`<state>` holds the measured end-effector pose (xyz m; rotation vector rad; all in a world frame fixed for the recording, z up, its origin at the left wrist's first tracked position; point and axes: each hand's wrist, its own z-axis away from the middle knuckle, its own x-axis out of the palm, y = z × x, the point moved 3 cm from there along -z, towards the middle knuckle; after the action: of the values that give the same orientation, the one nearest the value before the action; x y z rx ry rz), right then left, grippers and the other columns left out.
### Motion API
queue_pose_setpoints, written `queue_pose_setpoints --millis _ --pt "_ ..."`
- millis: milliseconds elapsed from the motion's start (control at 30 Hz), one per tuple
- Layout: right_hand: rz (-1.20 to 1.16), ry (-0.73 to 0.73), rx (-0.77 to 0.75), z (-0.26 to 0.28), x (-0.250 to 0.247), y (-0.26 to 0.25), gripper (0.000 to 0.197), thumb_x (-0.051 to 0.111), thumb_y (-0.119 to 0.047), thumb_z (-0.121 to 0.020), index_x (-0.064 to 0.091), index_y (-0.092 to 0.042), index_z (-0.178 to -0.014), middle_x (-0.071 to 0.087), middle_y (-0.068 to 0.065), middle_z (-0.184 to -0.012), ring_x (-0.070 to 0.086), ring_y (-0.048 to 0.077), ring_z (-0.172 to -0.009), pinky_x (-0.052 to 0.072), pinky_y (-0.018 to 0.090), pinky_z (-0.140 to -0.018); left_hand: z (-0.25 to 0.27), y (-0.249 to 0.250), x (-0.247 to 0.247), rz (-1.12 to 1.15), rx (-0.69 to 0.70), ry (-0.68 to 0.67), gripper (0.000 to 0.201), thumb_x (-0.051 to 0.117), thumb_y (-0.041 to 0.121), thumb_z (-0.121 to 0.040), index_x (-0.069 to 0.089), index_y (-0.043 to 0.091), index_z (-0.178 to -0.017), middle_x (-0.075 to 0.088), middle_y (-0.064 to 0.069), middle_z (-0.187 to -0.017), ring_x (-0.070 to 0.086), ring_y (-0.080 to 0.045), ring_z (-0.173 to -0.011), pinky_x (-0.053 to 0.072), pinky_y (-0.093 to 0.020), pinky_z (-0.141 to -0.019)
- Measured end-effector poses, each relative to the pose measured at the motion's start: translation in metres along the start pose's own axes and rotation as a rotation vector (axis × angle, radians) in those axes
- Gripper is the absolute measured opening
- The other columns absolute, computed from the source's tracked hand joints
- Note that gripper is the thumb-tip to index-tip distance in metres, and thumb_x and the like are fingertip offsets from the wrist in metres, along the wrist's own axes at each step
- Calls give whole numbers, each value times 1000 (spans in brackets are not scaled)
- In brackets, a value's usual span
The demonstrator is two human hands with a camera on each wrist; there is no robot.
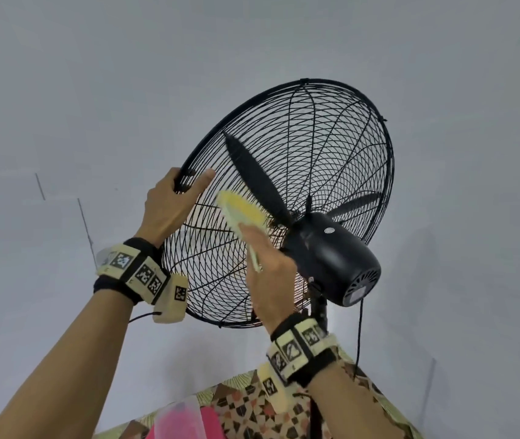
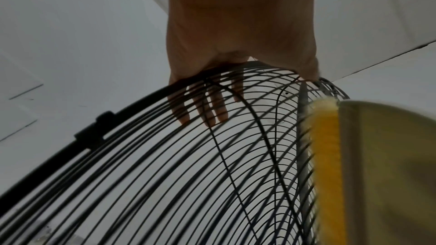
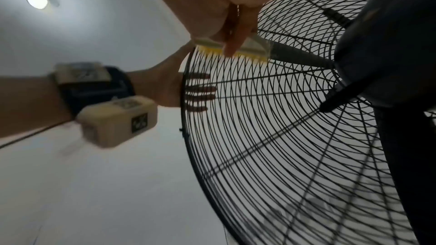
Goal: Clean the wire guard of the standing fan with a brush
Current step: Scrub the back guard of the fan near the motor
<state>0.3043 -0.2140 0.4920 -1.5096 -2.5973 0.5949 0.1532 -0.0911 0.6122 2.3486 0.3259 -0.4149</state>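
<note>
The left hand point(image 1: 170, 204) grips the outer rim of the black wire guard point(image 1: 331, 147) of the standing fan, thumb on the rear face and fingers wrapped over the edge, while the right hand point(image 1: 268, 270) holds a yellow-bristled brush point(image 1: 241, 212) by its pale handle, bristles set against the rear wires between rim and motor housing point(image 1: 331, 258). The head view alone takes in the whole tilted guard, the black blades point(image 1: 258, 175) inside it, the pole, the hanging cord point(image 1: 359, 331) and a patterned cloth point(image 1: 252, 407) below. Only the left wrist view shows the four fingers point(image 2: 202, 107) reaching through onto the far side of the wires, with a clip point(image 2: 94, 128) on the rim just beside them; there the brush is blurred and cut off at the right edge. The right wrist view adds a ceiling lamp point(image 3: 36, 0) and the wrist band point(image 3: 94, 88) on the left arm, and shows a finger point(image 3: 238, 38) laid across the back of the brush. The pink things at the bottom of the head view are too blurred to name.
</note>
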Motion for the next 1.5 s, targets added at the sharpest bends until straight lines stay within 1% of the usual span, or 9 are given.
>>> queue_pose_setpoints --millis 100,267,467,700,833,933,1067,1233,1500 --pt "-28 -138 -79 12 -8 4 53 67 7 -91 62 -16 -139 64 3 -138 62 15 -127 55 35 -103 3 -1 0 26 0 -21 64 70 77 -81 62 24 -116 66 12 -93 61 -4 -82 44 -24 -74" --pt "-124 188 61 -23 -31 11 44 63 2 -97 65 -14 -138 64 6 -139 61 17 -130 52 28 -106 2 3 4 40 52 -30 67 72 77 -79 61 24 -120 67 9 -102 64 -5 -91 46 -24 -77" --pt "-38 -107 -51 13 -10 12 50 66 6 -92 65 -17 -137 68 6 -134 69 22 -119 60 42 -93 4 -4 3 70 51 20 63 72 76 -80 61 23 -114 65 8 -93 59 -7 -79 46 -26 -72" --pt "-115 177 94 -12 -22 13 47 65 5 -95 64 -12 -139 64 8 -140 60 21 -131 55 39 -103 4 2 8 92 74 60 59 76 72 -80 62 23 -110 66 8 -91 58 -3 -75 47 -21 -71" --pt "-157 -64 112 10 -11 15 47 64 0 -96 64 -20 -139 68 6 -134 73 26 -108 64 42 -81 2 -7 4 98 62 62 58 76 72 -80 62 24 -109 64 9 -90 58 -5 -75 48 -24 -71" --pt "-216 34 148 1 -33 23 45 65 -3 -98 61 -26 -136 77 3 -112 72 12 -81 62 27 -68 1 -4 6 101 78 45 56 76 68 -83 61 21 -109 61 7 -89 55 -8 -74 46 -22 -69" --pt "-180 231 229 -16 -40 34 42 65 -9 -99 62 -25 -138 74 6 -122 73 26 -102 63 43 -82 -2 2 11 96 116 63 57 76 67 -84 62 20 -112 63 6 -90 57 -8 -75 48 -22 -70" --pt "-66 -96 86 9 -23 32 46 67 0 -95 66 -21 -135 70 0 -130 73 15 -109 61 37 -90 -4 -10 6 102 87 57 64 73 75 -79 62 22 -113 65 9 -94 60 -4 -80 45 -20 -74" --pt "-65 127 91 -1 -23 30 39 68 -4 -95 69 -16 -133 70 7 -132 70 20 -115 59 28 -93 -4 -3 10 107 92 44 64 74 76 -79 63 25 -116 64 11 -88 57 -5 -73 45 -24 -71"
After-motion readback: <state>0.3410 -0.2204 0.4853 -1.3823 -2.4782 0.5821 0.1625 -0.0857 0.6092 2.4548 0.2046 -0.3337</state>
